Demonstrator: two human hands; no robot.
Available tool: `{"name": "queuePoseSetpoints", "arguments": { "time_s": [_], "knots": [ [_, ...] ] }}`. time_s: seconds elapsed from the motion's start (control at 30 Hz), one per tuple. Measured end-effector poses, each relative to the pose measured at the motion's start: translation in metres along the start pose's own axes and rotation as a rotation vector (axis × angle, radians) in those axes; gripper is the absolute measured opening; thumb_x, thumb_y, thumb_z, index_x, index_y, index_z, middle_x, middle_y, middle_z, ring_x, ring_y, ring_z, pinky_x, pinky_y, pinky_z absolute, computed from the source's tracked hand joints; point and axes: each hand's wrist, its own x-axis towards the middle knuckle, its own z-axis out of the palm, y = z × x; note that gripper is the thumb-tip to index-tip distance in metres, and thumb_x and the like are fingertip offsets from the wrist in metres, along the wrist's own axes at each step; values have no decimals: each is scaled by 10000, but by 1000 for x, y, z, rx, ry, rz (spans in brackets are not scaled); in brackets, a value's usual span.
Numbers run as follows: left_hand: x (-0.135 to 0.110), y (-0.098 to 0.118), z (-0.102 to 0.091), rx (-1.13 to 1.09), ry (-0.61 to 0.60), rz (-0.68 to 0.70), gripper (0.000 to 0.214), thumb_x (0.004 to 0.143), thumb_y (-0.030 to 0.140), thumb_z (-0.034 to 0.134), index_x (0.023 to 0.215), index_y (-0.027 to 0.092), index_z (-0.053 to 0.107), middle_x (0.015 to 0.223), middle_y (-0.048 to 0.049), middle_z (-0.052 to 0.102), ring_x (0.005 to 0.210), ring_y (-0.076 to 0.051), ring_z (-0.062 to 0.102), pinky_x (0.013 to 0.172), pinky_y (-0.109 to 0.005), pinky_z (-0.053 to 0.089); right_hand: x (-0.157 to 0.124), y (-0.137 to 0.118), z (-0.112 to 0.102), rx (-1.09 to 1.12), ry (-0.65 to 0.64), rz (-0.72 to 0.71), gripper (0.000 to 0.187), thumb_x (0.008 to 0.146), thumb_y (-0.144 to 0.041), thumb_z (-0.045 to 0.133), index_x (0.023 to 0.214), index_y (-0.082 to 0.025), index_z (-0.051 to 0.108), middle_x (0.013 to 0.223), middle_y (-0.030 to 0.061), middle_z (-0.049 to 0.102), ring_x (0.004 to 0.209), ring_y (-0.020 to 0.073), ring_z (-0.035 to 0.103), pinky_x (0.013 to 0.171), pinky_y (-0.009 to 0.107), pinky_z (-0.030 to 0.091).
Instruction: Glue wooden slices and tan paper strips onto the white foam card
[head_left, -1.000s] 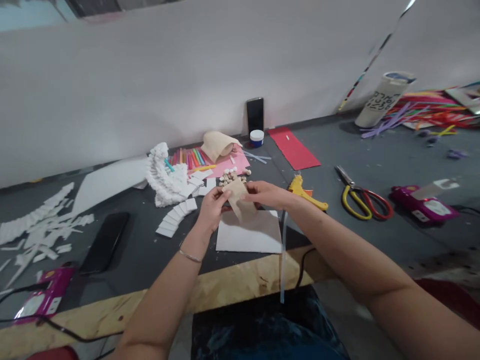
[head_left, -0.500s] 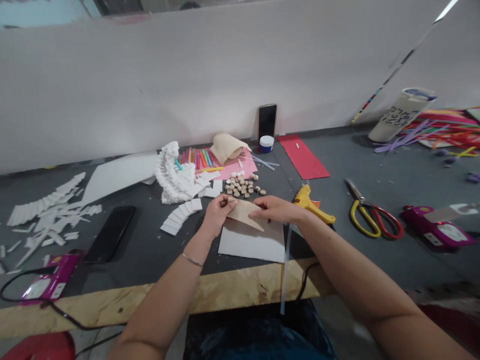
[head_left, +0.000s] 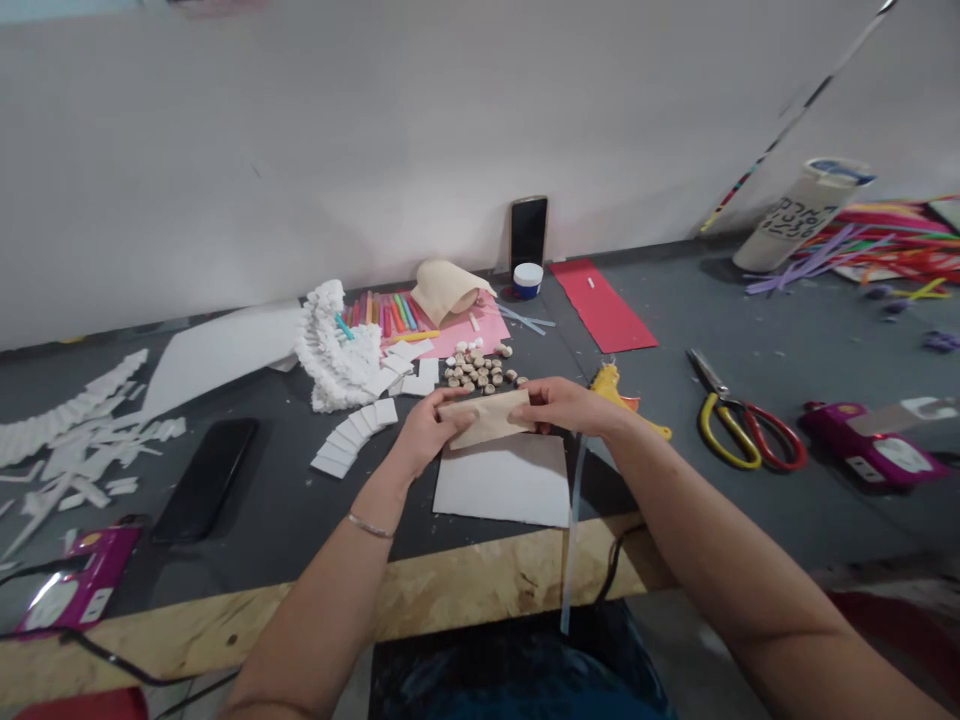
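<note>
Tan paper piece [head_left: 487,418] sits pinched between both hands, held lengthwise just above the surface [head_left: 675,480], near its front edge. Left hand [head_left: 424,432] is closed on the left end, thumb on top, fingers under. Right hand [head_left: 564,404] clamps the right end the same way. Gripping at both ends likely keeps the strip flat and level. White sheet [head_left: 504,485] lies directly below it, probably as a work mat. Small wooden discs [head_left: 480,370] are scattered just behind the hands, within easy reach. Yellow glue gun [head_left: 626,400] lies just beside the right wrist, partly hidden by it. Clear strip [head_left: 571,540] hangs over the front edge. White cut rectangles [head_left: 352,440] fan out left of the left hand, with a white ruffled stack [head_left: 334,350] behind them. Scissors [head_left: 739,425] lie further right, a black phone [head_left: 206,480] further left. Second phone [head_left: 529,230] leans upright on the wall, a small white-lidded jar [head_left: 528,280] at its foot.
</note>
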Motion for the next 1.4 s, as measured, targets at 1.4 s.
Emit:
{"name": "queuePoseSetpoints", "arguments": {
  "time_s": [1.4],
  "knots": [
    [-67, -31, 1, 1140, -157, 846, 175, 926, 266, 549, 926, 161, 689, 938, -89, 678, 877, -212, 569, 776, -343, 454, -94, 22, 56, -979, 333, -520, 149, 929, -254, 565, 908, -213, 707, 869, 37, 722, 817, 196, 604, 770, 333, 361]
  ]
}}
